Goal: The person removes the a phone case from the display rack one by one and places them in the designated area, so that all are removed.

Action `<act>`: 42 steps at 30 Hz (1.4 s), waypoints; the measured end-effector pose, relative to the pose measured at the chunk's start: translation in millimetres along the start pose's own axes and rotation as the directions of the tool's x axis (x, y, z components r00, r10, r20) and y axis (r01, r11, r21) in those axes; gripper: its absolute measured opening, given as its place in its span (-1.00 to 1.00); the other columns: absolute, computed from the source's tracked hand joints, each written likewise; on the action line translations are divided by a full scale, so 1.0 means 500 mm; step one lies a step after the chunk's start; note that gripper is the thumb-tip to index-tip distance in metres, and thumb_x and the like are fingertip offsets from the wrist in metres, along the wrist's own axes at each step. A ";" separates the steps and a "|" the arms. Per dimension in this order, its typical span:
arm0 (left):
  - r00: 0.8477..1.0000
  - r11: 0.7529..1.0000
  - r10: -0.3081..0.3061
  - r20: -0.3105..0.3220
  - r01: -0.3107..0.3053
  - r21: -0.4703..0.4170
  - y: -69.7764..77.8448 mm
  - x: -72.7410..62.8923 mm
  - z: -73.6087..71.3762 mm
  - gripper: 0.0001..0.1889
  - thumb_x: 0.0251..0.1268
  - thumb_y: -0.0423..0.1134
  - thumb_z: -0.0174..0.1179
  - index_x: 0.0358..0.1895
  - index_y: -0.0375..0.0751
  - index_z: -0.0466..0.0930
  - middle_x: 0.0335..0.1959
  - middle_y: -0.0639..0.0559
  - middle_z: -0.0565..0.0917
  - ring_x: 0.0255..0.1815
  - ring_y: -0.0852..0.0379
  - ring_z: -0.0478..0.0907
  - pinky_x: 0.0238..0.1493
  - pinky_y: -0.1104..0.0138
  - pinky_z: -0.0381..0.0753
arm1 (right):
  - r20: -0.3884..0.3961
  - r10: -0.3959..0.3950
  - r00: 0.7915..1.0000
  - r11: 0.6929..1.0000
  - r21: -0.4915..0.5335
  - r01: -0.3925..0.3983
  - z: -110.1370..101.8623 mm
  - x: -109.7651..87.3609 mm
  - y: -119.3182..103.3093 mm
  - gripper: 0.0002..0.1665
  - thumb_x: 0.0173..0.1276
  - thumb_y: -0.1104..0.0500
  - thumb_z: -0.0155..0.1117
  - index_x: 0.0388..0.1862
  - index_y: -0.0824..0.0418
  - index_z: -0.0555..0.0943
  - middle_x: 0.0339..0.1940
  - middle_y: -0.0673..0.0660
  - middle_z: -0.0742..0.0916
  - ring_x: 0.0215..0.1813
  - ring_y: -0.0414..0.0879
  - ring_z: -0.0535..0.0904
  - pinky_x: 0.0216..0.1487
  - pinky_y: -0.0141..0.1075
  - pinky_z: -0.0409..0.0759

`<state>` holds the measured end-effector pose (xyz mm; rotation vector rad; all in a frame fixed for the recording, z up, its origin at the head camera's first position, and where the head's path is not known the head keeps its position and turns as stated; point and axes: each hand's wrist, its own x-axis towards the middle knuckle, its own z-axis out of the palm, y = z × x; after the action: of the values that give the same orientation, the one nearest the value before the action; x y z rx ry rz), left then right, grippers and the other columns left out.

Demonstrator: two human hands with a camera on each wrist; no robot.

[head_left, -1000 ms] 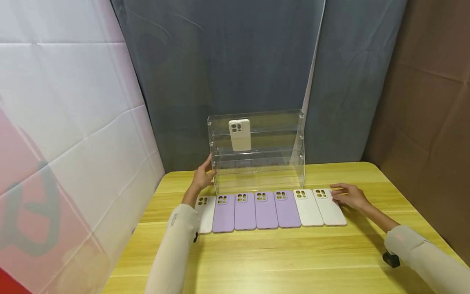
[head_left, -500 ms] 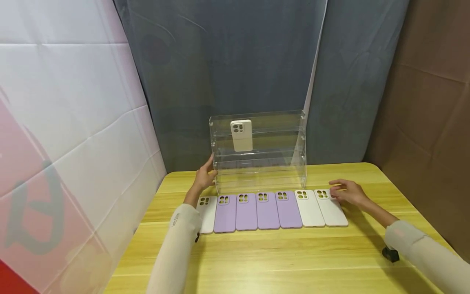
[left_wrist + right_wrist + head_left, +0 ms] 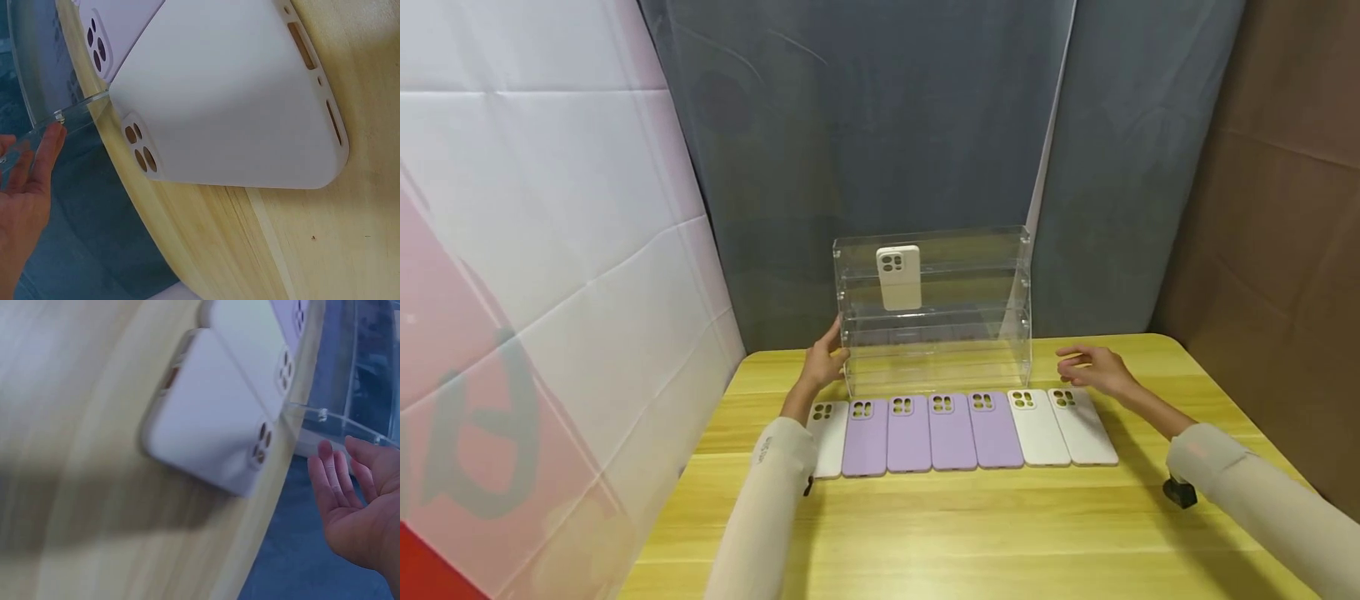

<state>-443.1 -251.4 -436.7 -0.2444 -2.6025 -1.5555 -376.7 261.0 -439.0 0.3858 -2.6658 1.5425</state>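
In the head view, my left hand (image 3: pixel 823 364) rests against the left side of a clear acrylic tiered display rack (image 3: pixel 936 379); the left wrist view shows its fingers (image 3: pixel 45 159) fairly straight at the side panel's edge. My right hand (image 3: pixel 1096 368) holds nothing, its fingers loosely bent, just beyond the top end of the rightmost white phone case (image 3: pixel 1086 429). Another white phone case (image 3: pixel 1041 429) lies beside that one. Several purple phone cases (image 3: pixel 953 437) continue the row leftward, ending at a white phone case (image 3: pixel 212 94) partly hidden by my left wrist. One white phone case (image 3: pixel 901 283) stands upright in the rack.
The rack stands on a yellow wood-grain table (image 3: pixel 985 525), right behind the row of cases. A dark grey curtain (image 3: pixel 925 117) hangs behind the table. Pale printed fabric (image 3: pixel 572 183) closes off the left side, and a brown cloth (image 3: pixel 1292 233) hangs on the right.
My right hand has come off the rightmost white phone case and moved back toward the rack's right side. My left hand stays at the rack. The cases keep their places as the view shifts slightly.
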 end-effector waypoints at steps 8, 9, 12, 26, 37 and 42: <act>1.000 1.000 0.017 -0.007 -0.017 -0.011 -0.002 -0.002 0.001 -0.19 0.53 -0.47 0.07 0.70 0.10 -0.01 0.40 -0.44 0.48 0.27 -0.39 0.56 -0.17 0.06 0.86 | 0.010 -0.050 0.999 0.998 -0.045 0.051 0.027 0.044 -0.047 -0.49 0.52 0.26 0.31 0.32 0.53 0.52 0.04 0.49 0.74 -0.08 0.19 0.80 -0.15 -0.30 0.84; 1.000 1.000 0.023 -0.008 -0.023 -0.010 -0.001 -0.002 0.001 -0.19 0.52 -0.47 0.07 0.70 0.09 -0.01 0.40 -0.44 0.47 0.28 -0.39 0.56 -0.18 0.06 0.86 | 0.011 -0.058 0.998 0.997 -0.055 0.058 0.029 0.050 -0.052 -0.50 0.52 0.27 0.31 0.31 0.53 0.52 0.03 0.49 0.74 -0.09 0.19 0.80 -0.15 -0.30 0.84; 0.999 1.000 0.030 -0.013 -0.030 -0.006 0.000 -0.001 0.000 -0.19 0.51 -0.48 0.07 0.70 0.10 0.00 0.39 -0.44 0.49 0.27 -0.39 0.57 -0.19 0.05 0.86 | 0.019 -0.080 0.997 0.994 -0.069 0.081 0.037 0.065 -0.068 -0.50 0.53 0.27 0.30 0.32 0.54 0.52 0.03 0.50 0.74 -0.06 0.26 0.78 -0.15 -0.30 0.84; 1.000 1.000 0.008 -0.010 -0.008 -0.007 -0.004 0.003 0.000 -0.18 0.52 -0.44 0.10 0.70 0.18 0.01 0.40 -0.40 0.50 0.22 -0.34 0.62 -0.17 0.11 0.87 | 0.014 -0.124 0.992 0.990 -0.068 0.125 0.066 0.116 -0.123 -0.55 0.50 0.34 0.31 0.28 0.52 0.55 0.01 0.49 0.75 -0.22 -0.14 0.80 -0.07 -0.11 0.85; 0.999 1.000 0.022 -0.026 -0.023 -0.007 -0.002 0.000 0.000 -0.18 0.49 -0.48 0.10 0.69 0.16 0.03 0.37 -0.39 0.53 -0.09 -0.26 0.70 -0.25 0.14 0.88 | -0.028 -0.113 0.993 0.988 -0.106 0.110 0.095 0.154 -0.177 -0.54 0.46 0.24 0.39 0.27 0.38 0.61 0.07 0.42 0.76 -0.16 -0.02 0.81 -0.21 -0.44 0.80; 0.999 1.000 0.021 -0.025 -0.021 -0.002 -0.001 -0.002 0.001 -0.17 0.49 -0.49 0.10 0.69 0.18 0.04 0.35 -0.39 0.55 0.14 -0.32 0.66 -0.24 0.15 0.88 | -0.043 -0.127 0.991 0.987 -0.106 0.122 0.107 0.171 -0.197 -0.54 0.45 0.24 0.41 0.27 0.36 0.61 0.09 0.41 0.75 -0.10 0.06 0.80 -0.16 -0.40 0.81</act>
<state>-442.4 -251.2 -437.3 -0.2502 -2.5712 -1.5452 -431.6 151.6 -368.9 0.4916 -2.6155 1.3554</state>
